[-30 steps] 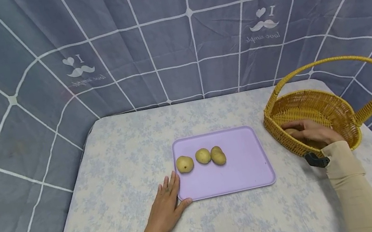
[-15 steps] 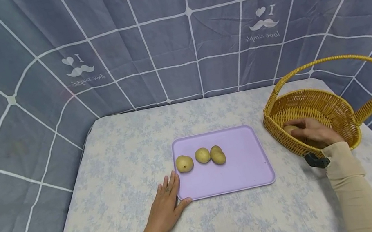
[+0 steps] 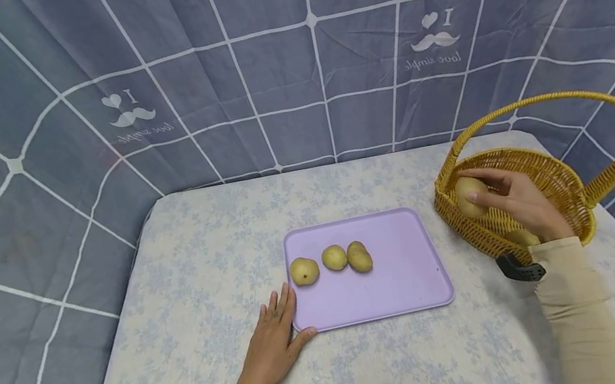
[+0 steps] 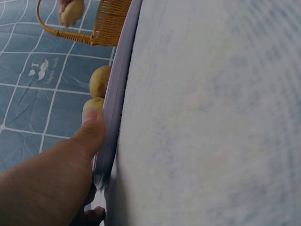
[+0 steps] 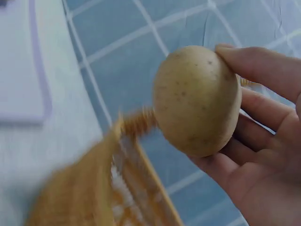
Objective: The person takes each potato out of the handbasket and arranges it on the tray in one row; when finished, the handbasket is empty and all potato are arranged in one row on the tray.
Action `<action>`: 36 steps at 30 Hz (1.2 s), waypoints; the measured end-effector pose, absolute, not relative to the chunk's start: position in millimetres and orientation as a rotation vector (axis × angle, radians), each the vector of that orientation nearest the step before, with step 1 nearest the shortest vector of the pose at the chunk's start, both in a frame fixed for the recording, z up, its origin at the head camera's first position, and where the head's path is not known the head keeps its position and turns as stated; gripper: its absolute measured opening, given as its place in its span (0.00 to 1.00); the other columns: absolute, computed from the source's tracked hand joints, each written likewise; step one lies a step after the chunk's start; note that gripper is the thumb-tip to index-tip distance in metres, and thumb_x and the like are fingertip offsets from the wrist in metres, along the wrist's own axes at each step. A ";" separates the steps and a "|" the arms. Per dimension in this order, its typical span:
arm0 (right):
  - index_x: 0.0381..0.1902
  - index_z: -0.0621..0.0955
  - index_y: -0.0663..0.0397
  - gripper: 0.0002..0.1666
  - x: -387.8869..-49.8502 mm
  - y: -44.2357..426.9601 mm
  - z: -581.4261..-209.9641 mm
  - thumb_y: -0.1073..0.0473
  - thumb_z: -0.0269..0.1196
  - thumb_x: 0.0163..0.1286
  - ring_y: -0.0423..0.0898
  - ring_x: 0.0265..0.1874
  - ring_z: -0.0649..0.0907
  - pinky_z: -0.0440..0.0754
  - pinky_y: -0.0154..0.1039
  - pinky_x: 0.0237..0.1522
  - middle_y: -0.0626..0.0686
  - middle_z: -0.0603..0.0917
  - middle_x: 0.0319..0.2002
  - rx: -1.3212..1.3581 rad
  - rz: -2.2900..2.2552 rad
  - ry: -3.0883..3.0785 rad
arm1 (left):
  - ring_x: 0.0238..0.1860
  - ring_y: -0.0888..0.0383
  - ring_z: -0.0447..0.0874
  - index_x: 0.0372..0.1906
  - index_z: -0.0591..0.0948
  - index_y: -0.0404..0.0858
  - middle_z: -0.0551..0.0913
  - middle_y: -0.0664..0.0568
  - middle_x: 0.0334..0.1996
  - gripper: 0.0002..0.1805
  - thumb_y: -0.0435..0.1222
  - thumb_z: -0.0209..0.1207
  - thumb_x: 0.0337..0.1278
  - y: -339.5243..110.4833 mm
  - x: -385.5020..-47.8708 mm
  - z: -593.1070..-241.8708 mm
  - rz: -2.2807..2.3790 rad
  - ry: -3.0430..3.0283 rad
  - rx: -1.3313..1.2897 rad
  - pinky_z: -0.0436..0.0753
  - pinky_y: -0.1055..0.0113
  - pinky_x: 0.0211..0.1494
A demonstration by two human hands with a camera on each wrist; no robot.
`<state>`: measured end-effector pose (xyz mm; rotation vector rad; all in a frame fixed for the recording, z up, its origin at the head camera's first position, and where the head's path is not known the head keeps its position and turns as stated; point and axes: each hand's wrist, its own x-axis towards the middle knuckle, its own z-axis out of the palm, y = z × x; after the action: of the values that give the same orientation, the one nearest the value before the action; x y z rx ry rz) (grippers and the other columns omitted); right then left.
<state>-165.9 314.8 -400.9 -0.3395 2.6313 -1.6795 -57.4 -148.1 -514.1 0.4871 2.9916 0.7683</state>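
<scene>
Ahead, white-gridded blue curtains (image 3: pixel 277 74) back a floral-clothed table (image 3: pixel 208 257). The right hand (image 3: pixel 522 202) grips a potato (image 5: pixel 195 101) over a basket (image 3: pixel 469 235); the left hand (image 3: pixel 273 345) rests, fingers straight, against a lilac tray (image 3: pixel 392 287).

Purple tray (image 3: pixel 409 277): right half and near strip free, left side obstructed.
Potatoes (image 3: pixel 334 258) block tray's left half, past its midline; left hand (image 3: pixel 272 342) blocks its near-left corner. Bare cloth (image 3: pixel 460 323) lane along tray's right edge; beyond lane, basket (image 3: pixel 466 236) wall and arched handle (image 3: pixel 550 97) obstruct, right hand (image 3: pixel 522 202) with potato (image 3: pixel 471 196) fills part of the opening.
</scene>
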 end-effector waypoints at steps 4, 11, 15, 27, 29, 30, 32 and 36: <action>0.64 0.71 0.66 0.27 -167.9 284.5 -401.8 0.67 0.61 0.68 0.36 0.47 0.82 0.83 0.28 0.40 0.42 0.80 0.53 -0.476 -1.871 2.445 | 0.75 0.46 0.45 0.75 0.52 0.36 0.51 0.46 0.75 0.47 0.60 0.52 0.61 -148.4 -57.5 -514.9 0.765 2.993 0.487 0.47 0.49 0.76; 0.63 0.71 0.69 0.28 -177.1 234.5 -431.2 0.65 0.62 0.67 0.36 0.52 0.80 0.80 0.28 0.49 0.53 0.78 0.59 -0.584 -1.865 2.316 | 0.76 0.47 0.44 0.75 0.52 0.36 0.51 0.46 0.75 0.47 0.60 0.51 0.62 -148.1 -58.4 -515.4 0.764 2.993 0.492 0.46 0.50 0.77; 0.62 0.73 0.69 0.28 -183.8 215.7 -453.0 0.64 0.63 0.66 0.37 0.53 0.79 0.77 0.27 0.52 0.68 0.73 0.61 -0.560 -1.813 2.291 | 0.76 0.47 0.44 0.75 0.52 0.36 0.51 0.46 0.74 0.47 0.60 0.52 0.61 -147.6 -58.3 -514.2 0.773 2.984 0.490 0.46 0.50 0.77; 0.60 0.75 0.67 0.26 -191.6 188.5 -488.4 0.63 0.63 0.66 0.54 0.59 0.74 0.72 0.27 0.56 0.64 0.75 0.61 -0.571 -1.693 2.302 | 0.75 0.47 0.45 0.75 0.52 0.36 0.51 0.46 0.74 0.47 0.59 0.52 0.62 -147.8 -57.0 -513.3 0.766 2.990 0.490 0.47 0.50 0.77; 0.60 0.74 0.68 0.26 -191.4 186.6 -491.4 0.63 0.63 0.66 0.54 0.59 0.74 0.71 0.27 0.56 0.64 0.75 0.61 -0.560 -1.674 2.304 | 0.75 0.47 0.44 0.75 0.51 0.36 0.51 0.46 0.74 0.47 0.59 0.52 0.62 -147.7 -57.1 -513.3 0.764 2.990 0.489 0.46 0.50 0.77; 0.60 0.74 0.68 0.26 -191.4 185.9 -492.8 0.63 0.63 0.66 0.54 0.60 0.74 0.71 0.27 0.57 0.64 0.75 0.61 -0.553 -1.668 2.301 | 0.75 0.47 0.44 0.75 0.51 0.36 0.51 0.46 0.74 0.47 0.59 0.52 0.62 -147.7 -57.1 -513.2 0.766 2.989 0.488 0.46 0.50 0.77; 0.60 0.75 0.67 0.27 -191.8 184.4 -495.6 0.62 0.64 0.65 0.55 0.60 0.74 0.71 0.28 0.57 0.63 0.76 0.60 -0.537 -1.659 2.295 | 0.75 0.47 0.45 0.75 0.52 0.36 0.51 0.46 0.74 0.47 0.59 0.53 0.62 -147.8 -57.0 -512.7 0.772 2.989 0.489 0.46 0.50 0.77; 0.60 0.75 0.67 0.27 -192.6 181.5 -497.2 0.62 0.65 0.65 0.57 0.60 0.74 0.71 0.30 0.58 0.64 0.76 0.60 -0.536 -1.631 2.294 | 0.75 0.47 0.45 0.75 0.52 0.36 0.51 0.46 0.74 0.47 0.59 0.53 0.61 -148.1 -57.1 -511.7 0.782 2.989 0.488 0.47 0.50 0.77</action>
<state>-192.6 181.5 -497.2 -0.5364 2.2944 -1.6310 -57.1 -148.1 -511.7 0.4877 2.9889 0.7817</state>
